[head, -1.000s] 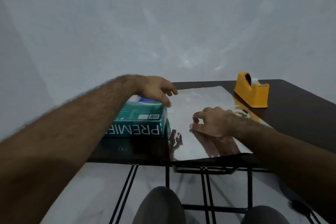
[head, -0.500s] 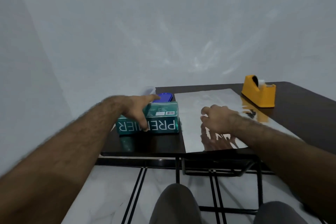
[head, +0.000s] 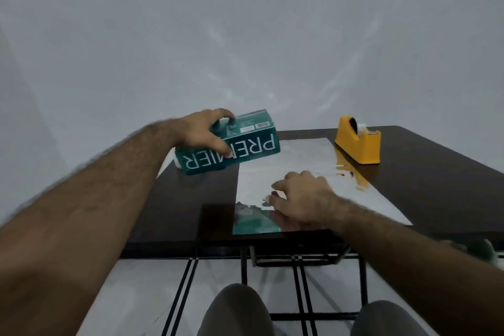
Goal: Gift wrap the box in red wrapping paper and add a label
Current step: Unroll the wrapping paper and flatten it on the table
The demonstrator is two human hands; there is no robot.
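Left hand (head: 203,133) grips tilted teal box (head: 231,142) above table (head: 436,180); right hand (head: 302,199), fingers loosely curled and holding nothing, rests on silvery paper (head: 300,161) near tape dispenser (head: 357,143)

**Free room and obstacles on the table**

The dark table (head: 425,185) was left bare at lower left of centre, between the box (head: 245,150) and the near edge, and a hand could be passed there. The silvery sheet (head: 300,163) was spread across the middle, with its upper part uncovered. The lower middle of the sheet was taken up by the right hand (head: 302,199). The upper left corner was blocked by the tilted box held in the left hand (head: 201,131). At upper right stood the yellow tape dispenser (head: 358,142), beside the sheet's far corner. Bare tabletop was seen at the right of it.
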